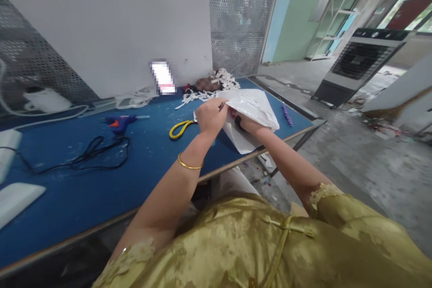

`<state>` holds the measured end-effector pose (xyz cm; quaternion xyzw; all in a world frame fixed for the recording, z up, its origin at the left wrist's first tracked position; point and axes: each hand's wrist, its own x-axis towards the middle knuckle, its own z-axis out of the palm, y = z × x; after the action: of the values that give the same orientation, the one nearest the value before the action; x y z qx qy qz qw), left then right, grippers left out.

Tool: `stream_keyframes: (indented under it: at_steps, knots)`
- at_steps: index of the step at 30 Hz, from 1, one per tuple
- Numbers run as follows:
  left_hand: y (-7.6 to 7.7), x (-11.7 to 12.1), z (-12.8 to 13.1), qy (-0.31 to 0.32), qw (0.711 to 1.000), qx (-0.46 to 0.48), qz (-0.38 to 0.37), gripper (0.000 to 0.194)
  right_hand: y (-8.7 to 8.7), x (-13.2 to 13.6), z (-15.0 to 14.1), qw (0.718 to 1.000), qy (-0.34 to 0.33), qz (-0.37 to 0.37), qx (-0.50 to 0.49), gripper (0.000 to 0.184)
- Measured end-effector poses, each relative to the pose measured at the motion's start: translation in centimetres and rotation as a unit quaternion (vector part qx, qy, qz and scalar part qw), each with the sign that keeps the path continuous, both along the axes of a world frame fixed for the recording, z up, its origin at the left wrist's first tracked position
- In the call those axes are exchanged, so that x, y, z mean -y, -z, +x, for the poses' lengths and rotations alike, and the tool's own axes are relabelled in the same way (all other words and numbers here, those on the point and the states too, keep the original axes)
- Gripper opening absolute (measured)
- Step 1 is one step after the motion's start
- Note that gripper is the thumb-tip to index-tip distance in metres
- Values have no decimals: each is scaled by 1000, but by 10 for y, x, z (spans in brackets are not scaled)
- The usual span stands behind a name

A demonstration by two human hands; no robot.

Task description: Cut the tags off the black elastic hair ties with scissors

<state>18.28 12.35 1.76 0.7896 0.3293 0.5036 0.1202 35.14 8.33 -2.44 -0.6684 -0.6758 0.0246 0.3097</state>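
My left hand (pixel 212 117) is closed on the upper left edge of a white plastic bag (pixel 251 101) and holds its mouth raised. My right hand (pixel 251 127) reaches into the bag from the front, with its fingers mostly covered by the plastic. By those fingers a dark thing (pixel 238 121) shows, with a bit of red near it; I cannot make out what it is. Scissors with yellow handles (pixel 181 129) lie on the blue table (pixel 151 180) just left of my left hand. Right of the bag is a purple coiled piece (pixel 286 115).
A blue glue gun (pixel 122 123) with a black cord (pixel 94 155) lies to the left. White strips (pixel 226 78) and a brown checked item (pixel 207 83) sit behind the bag. A phone (pixel 163 77) leans on the white board (pixel 135 31). An air cooler (pixel 357 63) stands beyond the table's right end.
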Motion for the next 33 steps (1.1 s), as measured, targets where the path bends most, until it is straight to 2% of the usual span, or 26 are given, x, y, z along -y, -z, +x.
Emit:
stream_keyframes:
  at_steps: [2, 4, 8, 9, 11, 13, 14, 16, 19, 20, 23, 26, 28, 30, 33]
  knots:
    - [0, 1, 1, 2, 1000, -1, -1, 22, 1, 13, -2, 999, -23, -16, 31, 21]
    - [-1, 1, 1, -1, 1000, 2, -4, 22, -1, 26, -6, 998, -32, -26, 45, 28]
    - [1, -3, 0, -14, 999, -23, -37, 22, -21, 53, -21, 997, -45, -30, 49, 45]
    - [2, -5, -1, 11, 997, -44, -64, 21, -29, 60, -26, 997, -57, -28, 45, 46]
    - [3, -8, -3, 113, 980, -92, -139, 14, -46, 73, -36, 996, -89, -16, 27, 42]
    - [3, -11, -4, 220, 947, -122, -201, 11, -61, 79, -44, 987, -148, -9, -69, 31]
    - [3, -12, -4, 265, 931, -104, -229, 14, -65, 77, -46, 983, -143, 10, -118, 25]
    - [0, -13, -4, 340, 896, -4, -286, 26, -70, 64, -48, 976, -74, 75, -191, 20]
    - [-3, -10, -2, 427, 815, 138, -366, 42, -68, 28, -46, 971, 49, 138, -189, 23]
    - [-4, -9, -2, 430, 810, 142, -372, 46, -67, 15, -44, 970, 85, 137, -184, 24]
    - [-2, -5, -1, 380, 840, 124, -367, 49, -65, -16, -42, 961, 123, 104, -225, 30]
    - [0, -6, -1, 320, 864, 145, -360, 36, -65, -27, -45, 955, 85, 69, -277, 26]
    - [-2, -11, -1, 277, 884, 150, -346, 31, -64, -24, -47, 948, 46, 51, -309, 24]
    - [-5, -18, -1, 205, 913, 130, -330, 25, -62, -16, -49, 942, 5, 38, -335, 24]
    - [-10, -37, -5, 91, 940, 108, -311, 20, -57, 7, -49, 930, -48, 39, -363, 38]
